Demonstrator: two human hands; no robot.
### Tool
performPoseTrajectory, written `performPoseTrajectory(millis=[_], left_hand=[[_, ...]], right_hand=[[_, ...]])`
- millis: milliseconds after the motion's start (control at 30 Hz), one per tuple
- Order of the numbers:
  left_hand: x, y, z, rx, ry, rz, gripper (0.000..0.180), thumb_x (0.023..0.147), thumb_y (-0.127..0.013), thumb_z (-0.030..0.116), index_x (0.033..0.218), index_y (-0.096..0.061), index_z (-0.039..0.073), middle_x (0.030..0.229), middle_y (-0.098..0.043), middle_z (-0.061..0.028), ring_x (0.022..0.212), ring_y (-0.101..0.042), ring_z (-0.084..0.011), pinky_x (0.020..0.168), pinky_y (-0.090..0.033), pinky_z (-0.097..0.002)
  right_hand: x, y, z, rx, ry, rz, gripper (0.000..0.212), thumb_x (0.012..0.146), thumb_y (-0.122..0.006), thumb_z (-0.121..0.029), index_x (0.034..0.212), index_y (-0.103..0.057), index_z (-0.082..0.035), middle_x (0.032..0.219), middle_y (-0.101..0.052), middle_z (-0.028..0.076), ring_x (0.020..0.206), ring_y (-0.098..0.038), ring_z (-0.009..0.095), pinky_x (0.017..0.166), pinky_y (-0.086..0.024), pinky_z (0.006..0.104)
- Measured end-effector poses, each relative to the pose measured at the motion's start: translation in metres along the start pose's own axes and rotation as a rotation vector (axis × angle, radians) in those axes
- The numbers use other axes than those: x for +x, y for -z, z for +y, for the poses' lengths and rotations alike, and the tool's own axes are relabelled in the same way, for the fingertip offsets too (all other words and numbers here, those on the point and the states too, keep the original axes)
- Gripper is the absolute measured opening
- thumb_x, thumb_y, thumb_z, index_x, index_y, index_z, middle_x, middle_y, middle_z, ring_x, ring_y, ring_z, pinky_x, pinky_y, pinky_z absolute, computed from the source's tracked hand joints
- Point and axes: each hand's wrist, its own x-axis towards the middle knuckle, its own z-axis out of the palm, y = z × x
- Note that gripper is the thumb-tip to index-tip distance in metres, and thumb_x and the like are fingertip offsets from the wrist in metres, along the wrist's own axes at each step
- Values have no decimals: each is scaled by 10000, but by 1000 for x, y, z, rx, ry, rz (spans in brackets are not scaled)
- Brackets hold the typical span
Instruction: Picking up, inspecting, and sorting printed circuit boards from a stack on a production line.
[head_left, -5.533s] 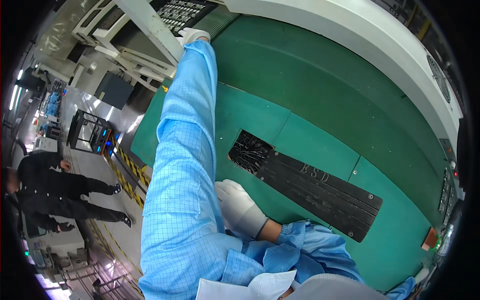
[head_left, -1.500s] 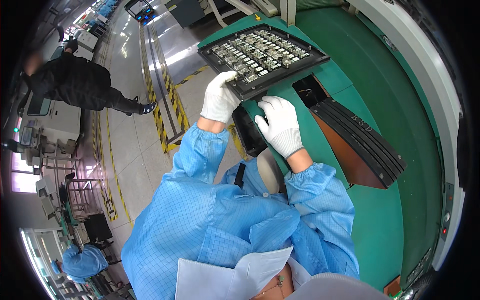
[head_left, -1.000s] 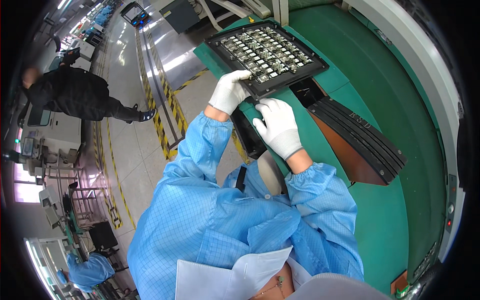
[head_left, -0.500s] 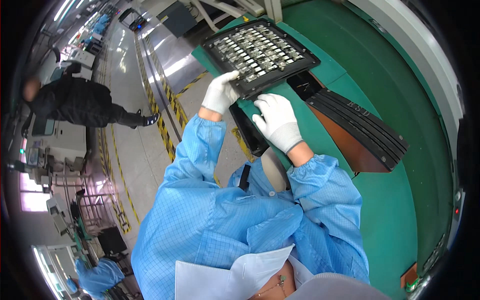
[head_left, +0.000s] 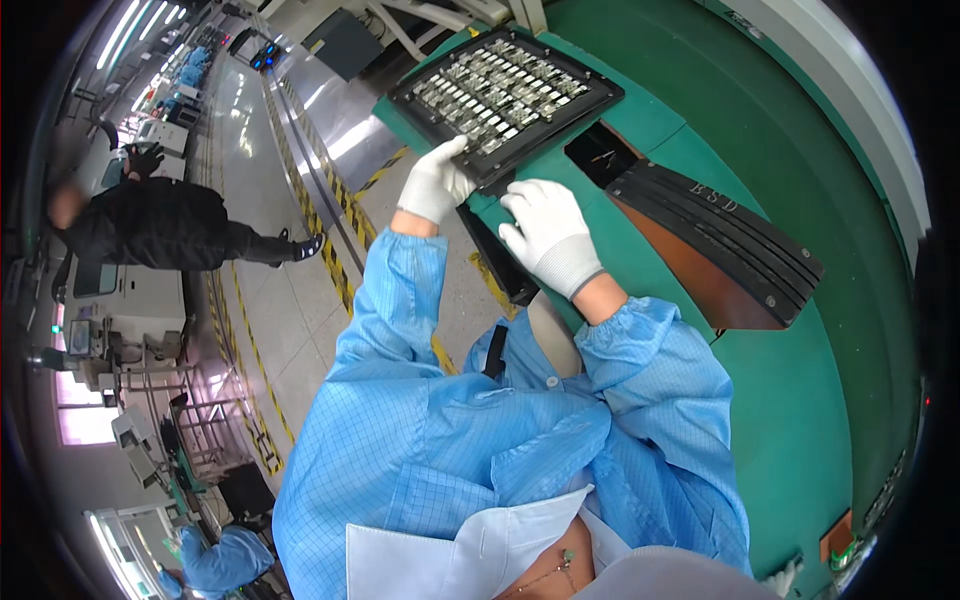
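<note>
A black rectangular tray (head_left: 548, 138) lies tilted across the far end of a green-covered work surface. Rows of small silvery metal parts (head_left: 500, 88) fill it. My left hand (head_left: 435, 185), in a white glove, is closed on the tray's near left edge, its thumb over the rim and its other fingers partly hidden. At the tray's near corner is my white-gloved right hand (head_left: 548, 235), fingers bent together beside a small dark piece. What lies between those fingers cannot be made out.
Right of the tray, a brown box with a black ridged top (head_left: 715, 235) stands beside a dark opening (head_left: 602, 155). A white glove-like shape (head_left: 785, 578) shows at the lower right. On the left, a person in black (head_left: 150, 225) is near floor marked with yellow-black tape (head_left: 340, 215).
The tray has shifted slightly away and left, uncovering more of the dark opening beside the box. Both my hands keep nearly the same pose. The person in black now shows a raised dark-gloved hand.
</note>
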Motion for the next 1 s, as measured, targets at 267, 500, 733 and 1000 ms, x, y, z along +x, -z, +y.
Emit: performPoseTrajectory(millis=[267,500,733,1000], left_hand=[[-10,-7,43,1063,297,291,711,900,-685,616,1014,-723,-85,859,-744,-197,722,-743,-284,621,-617,-385],[-39,-2,64,1619,-223,283,409,972,-683,386,1065,-741,-7,880,-751,-100,754,-732,-171,695,-572,-289],[-34,-5,9,1989,-602,47,677,711,-857,506,1230,-710,96,1107,-633,-149,1118,-599,-340,983,-507,-421],[-27,-1,25,1966,-567,-207,656,672,-891,491,1140,-721,65,1061,-635,-142,1065,-615,-325,926,-523,-410]], right_hand=[[2,-1,0,-13,-14,-34,310,851,-696,-231,1103,-651,-56,1208,-634,120,1184,-583,323,1061,-434,449],[2,-6,1,-12,-25,5,247,870,-685,-228,1055,-661,-65,1168,-652,107,1161,-593,308,1047,-439,441],[5,0,-8,-15,-76,-31,177,913,-645,-247,860,-667,-80,909,-630,81,945,-603,284,883,-467,437],[3,0,-5,-35,-63,-29,209,931,-609,-263,843,-666,-83,870,-622,84,897,-605,277,844,-472,435]])
